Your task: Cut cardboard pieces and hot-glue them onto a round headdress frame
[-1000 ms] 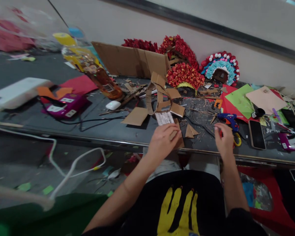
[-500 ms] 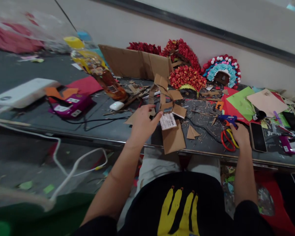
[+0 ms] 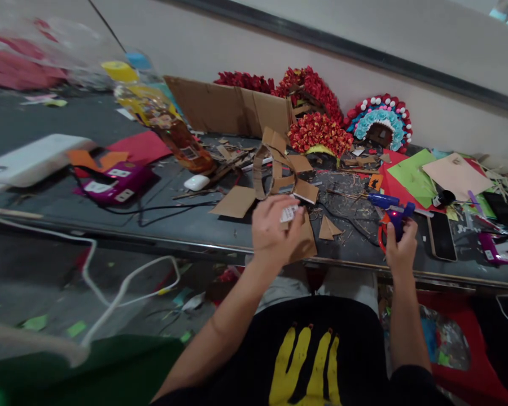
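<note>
Two hands occupied over the dark counter point(image 3: 186, 228): left hand point(image 3: 276, 225) is closed around a cardboard piece with a printed white label point(image 3: 288, 213), right hand point(image 3: 401, 242) is wrapped round a blue glue gun point(image 3: 402, 214), small red light showing on it. Labelled piece is above a loose brown cardboard strip point(image 3: 305, 243) at the front edge; can't tell if the two touch. Just behind it, the looped cardboard frame point(image 3: 274, 140) is upright, with curved strips and flat tabs joined into one open shape, so basic assembly looks partly done. Whether its joints are glued, can't tell. Not done, judging by how things lie: labelled piece is in the hand, apart from any firm place on the frame, and a cardboard square point(image 3: 233, 202) and folded triangular scrap point(image 3: 329, 228) lie loose on either side. Frame is bare brown, no petals on it, whereas the red-orange petal arch point(image 3: 320, 131) and turquoise-and-red flower arch point(image 3: 366, 125) at the back look well covered, probably finished or close. Overall guess: early to middle stage, gluing step in hand, no glue visible on the piece
</note>
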The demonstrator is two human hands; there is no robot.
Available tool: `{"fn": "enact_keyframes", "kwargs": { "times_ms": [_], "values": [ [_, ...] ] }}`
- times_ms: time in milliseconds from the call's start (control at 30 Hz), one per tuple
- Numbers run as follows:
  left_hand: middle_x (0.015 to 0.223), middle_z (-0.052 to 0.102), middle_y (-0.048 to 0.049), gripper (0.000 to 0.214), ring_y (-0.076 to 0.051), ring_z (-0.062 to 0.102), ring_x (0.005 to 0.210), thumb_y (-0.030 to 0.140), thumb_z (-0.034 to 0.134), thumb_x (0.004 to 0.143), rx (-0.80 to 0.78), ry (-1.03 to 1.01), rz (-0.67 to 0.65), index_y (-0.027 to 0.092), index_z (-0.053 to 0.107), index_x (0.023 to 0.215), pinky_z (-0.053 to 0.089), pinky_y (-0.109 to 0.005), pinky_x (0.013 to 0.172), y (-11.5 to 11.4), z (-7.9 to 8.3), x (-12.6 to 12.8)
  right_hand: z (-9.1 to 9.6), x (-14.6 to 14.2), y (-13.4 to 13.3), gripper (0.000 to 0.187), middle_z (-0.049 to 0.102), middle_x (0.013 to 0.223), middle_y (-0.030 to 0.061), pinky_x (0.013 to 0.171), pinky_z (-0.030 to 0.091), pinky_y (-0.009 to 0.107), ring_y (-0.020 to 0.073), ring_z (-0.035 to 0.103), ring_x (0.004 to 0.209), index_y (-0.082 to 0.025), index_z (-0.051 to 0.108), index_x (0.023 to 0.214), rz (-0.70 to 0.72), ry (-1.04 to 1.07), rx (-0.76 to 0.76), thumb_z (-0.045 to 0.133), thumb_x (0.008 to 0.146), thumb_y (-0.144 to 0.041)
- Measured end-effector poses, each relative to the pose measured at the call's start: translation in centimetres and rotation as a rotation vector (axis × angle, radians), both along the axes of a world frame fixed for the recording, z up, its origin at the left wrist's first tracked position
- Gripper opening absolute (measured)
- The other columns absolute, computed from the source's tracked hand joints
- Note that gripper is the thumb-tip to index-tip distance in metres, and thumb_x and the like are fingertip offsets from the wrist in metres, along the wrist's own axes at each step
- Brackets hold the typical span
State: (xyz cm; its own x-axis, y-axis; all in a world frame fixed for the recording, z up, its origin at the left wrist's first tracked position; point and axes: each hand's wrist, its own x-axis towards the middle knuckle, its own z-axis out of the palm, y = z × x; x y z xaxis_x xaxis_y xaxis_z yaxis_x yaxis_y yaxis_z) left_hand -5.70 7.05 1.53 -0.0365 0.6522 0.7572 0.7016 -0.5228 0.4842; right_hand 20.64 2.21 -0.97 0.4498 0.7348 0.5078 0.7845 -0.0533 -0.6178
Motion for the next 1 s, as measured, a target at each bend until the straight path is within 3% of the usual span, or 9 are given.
{"fn": "enact_keyframes", "kwargs": {
  "times_ms": [133, 233, 533, 1000],
  "values": [
    [0.078, 0.067, -0.0017, 0.001, -0.015, 0.062, 0.079, 0.021, 0.06, 0.083, 0.047, 0.064, -0.238, 0.02, 0.06, 0.084, 0.047, -0.028, 0.073, -2.5, 1.3, 4.1, -0.8, -3.2, -1.0, 0.043, 0.06, 0.11, 0.0156, 0.085, 0.047, 0.037, 0.0228, 0.06, 0.102, -0.016, 0.043, 0.115, 0.101, 0.159, 0.083, 0.05, 0.084, -0.045],
    [0.079, 0.068, -0.0017, 0.006, -0.014, 0.062, 0.074, 0.022, 0.057, 0.086, 0.034, 0.093, -0.313, 0.018, 0.06, 0.084, 0.047, -0.026, 0.069, -2.6, 1.9, 6.2, -1.6, -4.5, -1.3, 0.042, 0.059, 0.113, 0.0169, 0.087, 0.048, 0.038, 0.0227, 0.059, 0.105, -0.016, 0.041, 0.115, 0.131, 0.23, 0.112, 0.05, 0.085, -0.043],
    [0.08, 0.068, -0.0011, 0.011, -0.015, 0.064, 0.073, 0.023, 0.052, 0.088, -0.078, 0.232, -0.34, 0.018, 0.061, 0.085, 0.048, -0.026, 0.065, -1.4, 1.5, 8.5, -3.1, -4.8, -1.2, 0.044, 0.059, 0.112, 0.0177, 0.089, 0.048, 0.039, 0.0227, 0.06, 0.105, -0.016, 0.039, 0.116, 0.136, 0.239, 0.109, 0.051, 0.084, -0.043],
    [0.079, 0.066, -0.0023, 0.005, -0.015, 0.062, 0.071, 0.02, 0.055, 0.084, -0.147, 0.297, -0.334, 0.017, 0.059, 0.083, 0.045, -0.025, 0.062, -1.2, 1.1, 8.8, -2.8, -4.9, -1.4, 0.043, 0.06, 0.11, 0.0197, 0.09, 0.047, 0.041, 0.0254, 0.059, 0.107, -0.015, 0.04, 0.114, 0.124, 0.193, 0.066, 0.05, 0.083, -0.044]
  ]
}}
